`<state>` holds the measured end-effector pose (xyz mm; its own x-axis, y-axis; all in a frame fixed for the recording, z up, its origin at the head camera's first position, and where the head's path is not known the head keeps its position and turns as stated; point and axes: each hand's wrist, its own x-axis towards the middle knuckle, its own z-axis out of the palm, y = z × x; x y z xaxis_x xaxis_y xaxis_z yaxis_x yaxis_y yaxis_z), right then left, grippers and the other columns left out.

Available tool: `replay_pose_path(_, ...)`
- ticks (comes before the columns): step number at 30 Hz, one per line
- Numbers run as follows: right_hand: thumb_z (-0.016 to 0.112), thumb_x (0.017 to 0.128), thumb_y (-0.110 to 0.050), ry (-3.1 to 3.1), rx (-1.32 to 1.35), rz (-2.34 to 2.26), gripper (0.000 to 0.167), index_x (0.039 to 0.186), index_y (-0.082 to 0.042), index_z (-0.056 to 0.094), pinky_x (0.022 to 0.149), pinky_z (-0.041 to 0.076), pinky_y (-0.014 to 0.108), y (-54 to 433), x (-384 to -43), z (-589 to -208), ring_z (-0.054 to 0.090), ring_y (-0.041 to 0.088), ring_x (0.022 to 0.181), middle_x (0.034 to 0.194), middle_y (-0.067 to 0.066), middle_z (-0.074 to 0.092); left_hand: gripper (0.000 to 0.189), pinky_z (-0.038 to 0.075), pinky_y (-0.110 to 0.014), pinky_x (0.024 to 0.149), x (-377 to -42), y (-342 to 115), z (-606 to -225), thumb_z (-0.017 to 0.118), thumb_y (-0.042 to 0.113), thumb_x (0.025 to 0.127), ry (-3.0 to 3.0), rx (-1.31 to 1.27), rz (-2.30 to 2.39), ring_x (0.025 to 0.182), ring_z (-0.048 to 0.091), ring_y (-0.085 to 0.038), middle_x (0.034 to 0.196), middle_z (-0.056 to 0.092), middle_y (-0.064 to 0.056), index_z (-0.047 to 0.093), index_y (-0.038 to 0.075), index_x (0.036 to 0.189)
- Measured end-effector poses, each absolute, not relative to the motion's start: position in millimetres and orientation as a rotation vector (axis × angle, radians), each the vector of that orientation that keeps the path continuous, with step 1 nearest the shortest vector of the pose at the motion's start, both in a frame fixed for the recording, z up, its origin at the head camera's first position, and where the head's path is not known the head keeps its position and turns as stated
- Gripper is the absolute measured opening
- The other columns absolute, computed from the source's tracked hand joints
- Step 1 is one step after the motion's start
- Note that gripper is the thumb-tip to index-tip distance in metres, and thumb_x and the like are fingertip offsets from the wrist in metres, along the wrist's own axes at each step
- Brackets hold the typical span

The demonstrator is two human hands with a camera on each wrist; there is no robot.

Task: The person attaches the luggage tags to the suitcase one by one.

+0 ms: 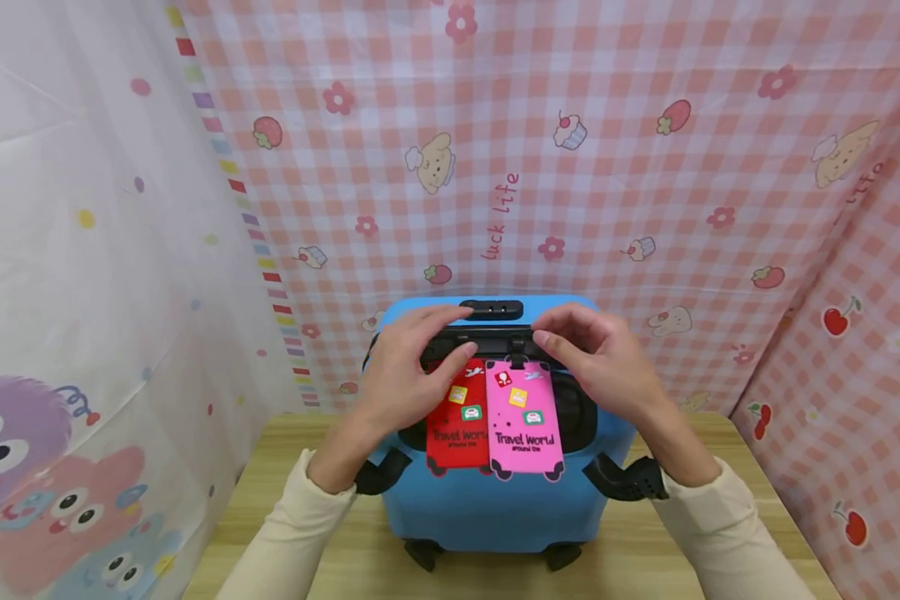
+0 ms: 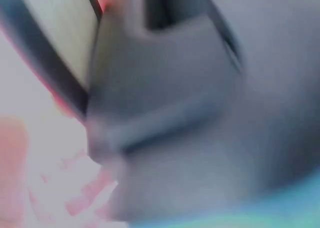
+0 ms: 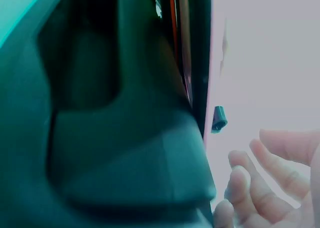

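A small blue suitcase (image 1: pixel 495 512) stands upright, with a red luggage tag (image 1: pixel 456 423) and a pink luggage tag (image 1: pixel 525 417) side by side against its front. The pink tag partly overlaps the red one and hangs from a black strap (image 1: pixel 518 360) at the black handle (image 1: pixel 487 343). My left hand (image 1: pixel 405 375) is over the red tag's upper left, thumb and forefinger apart, with nothing between them. To the right of the handle, my right hand (image 1: pixel 607 362) has loosely bent fingers; its right wrist view shows the fingers (image 3: pixel 270 173) holding nothing.
A black combination lock (image 1: pixel 492 310) sits on the suitcase's top edge. Wood-grain tabletop (image 1: pixel 300 508) lies beneath. A pink checked cloth (image 1: pixel 607 183) hangs close behind, with a white patterned cloth (image 1: pixel 105 250) at the left. The left wrist view is blurred.
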<state>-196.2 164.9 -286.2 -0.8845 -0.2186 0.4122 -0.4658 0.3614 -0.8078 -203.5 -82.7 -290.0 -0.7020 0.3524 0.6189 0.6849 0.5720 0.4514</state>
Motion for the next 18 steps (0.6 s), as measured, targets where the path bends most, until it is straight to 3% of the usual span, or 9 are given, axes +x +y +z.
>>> replay_pose_path(5, 0.062, 0.098, -0.012, -2.294, 0.554, 1.352, 0.016, 0.11, -0.002, 0.069, 0.08, 0.049, 0.017, 181.8, -185.2, -289.7, 0.061, 0.012, 0.089, 0.101, 0.007, 0.067, 0.043, 0.041, -0.051, 0.105, -199.1, -109.8, -300.7, 0.068, 0.024, 0.093, -2.286, -0.753, -0.905, 0.125, 0.053, -0.027, 0.136, 0.06, -0.011, 0.063, 0.01, 0.133)
replay_pose_path(10, 0.061, 0.096, 0.0, -2.165, 0.559, 1.334, 0.014, 0.108, 0.003, 0.068, 0.078, 0.045, 0.016, 202.0, -177.6, -296.3, 0.056, 0.01, 0.088, 0.101, 0.003, 0.064, 0.044, 0.04, -0.055, 0.104, -196.0, -140.6, -317.2, 0.072, 0.017, 0.09, -2.164, -0.7, -0.848, 0.125, 0.053, -0.033, 0.135, 0.06, -0.016, 0.064, 0.007, 0.132)
replay_pose_path(18, 0.063, 0.094, -0.001, -2.187, 0.513, 1.092, 0.022, 0.116, -0.003, 0.068, 0.086, 0.041, 0.013, 232.7, -170.4, -308.2, 0.053, 0.003, 0.097, 0.114, 0.005, 0.06, 0.056, 0.038, -0.062, 0.105, -196.7, -178.9, -335.2, 0.074, 0.011, 0.086, -2.182, -0.614, -0.651, 0.128, 0.051, -0.041, 0.139, 0.056, -0.022, 0.057, 0.004, 0.139)
